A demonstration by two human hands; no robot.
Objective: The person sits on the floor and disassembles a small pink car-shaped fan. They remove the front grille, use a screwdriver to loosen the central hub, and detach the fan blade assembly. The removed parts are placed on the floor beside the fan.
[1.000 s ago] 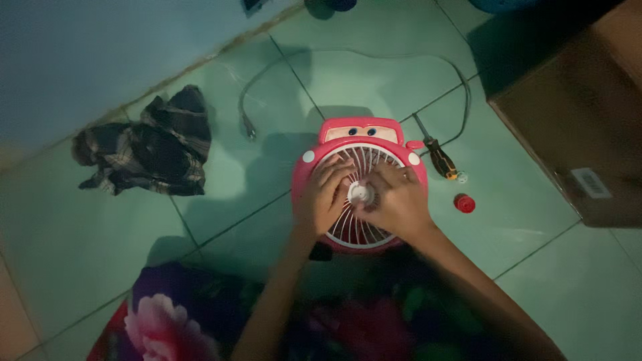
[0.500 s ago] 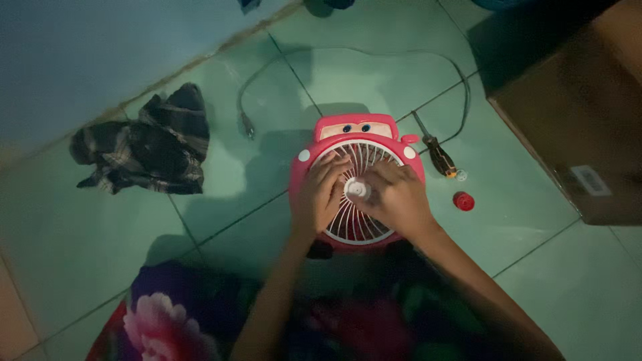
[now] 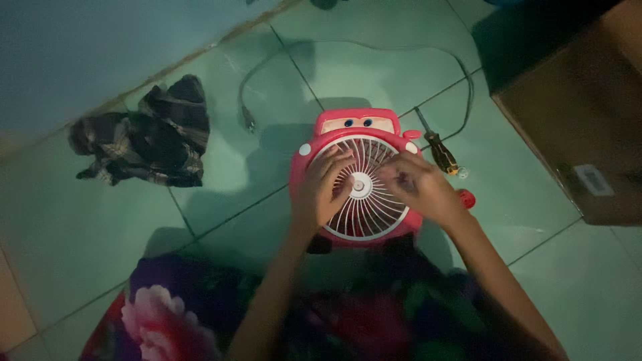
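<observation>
Cloth: a crumpled dark checked rag (image 3: 144, 134) lay on the green tiled floor (image 3: 80, 227), at the far left, well apart from the fan.
Cable: a grey cord (image 3: 348, 45) looped over the tiles behind the fan, its plug end (image 3: 249, 120) lying just left of the fan's top.
Fan: the small pink fan (image 3: 358, 124) lay on its back on the floor in front of my lap, its white round grille (image 3: 369, 200) facing up, with a white hub (image 3: 360, 185) in the middle.
Left hand: my left hand (image 3: 321, 190) rested on the left half of the grille, fingers (image 3: 338, 164) spread and laid flat across the ribs, tips close to the hub; it pinched nothing.
Right hand: my right hand (image 3: 418, 187) sat on the right half of the grille, fingers (image 3: 394, 175) curled inward toward the hub. It was blurred, so I could not tell whether they pinched anything.
Screwdriver: a screwdriver with a dark and amber handle (image 3: 438, 150) lay on the tiles just right of the fan, its shaft pointing away from me.
Small part: a little red piece (image 3: 466, 198) lay on the floor beside my right wrist.
Box: a brown cardboard box (image 3: 575, 113) stood at the far right, well apart from the fan.
Lap: flowered fabric (image 3: 160, 321) covered my legs at the bottom edge.
</observation>
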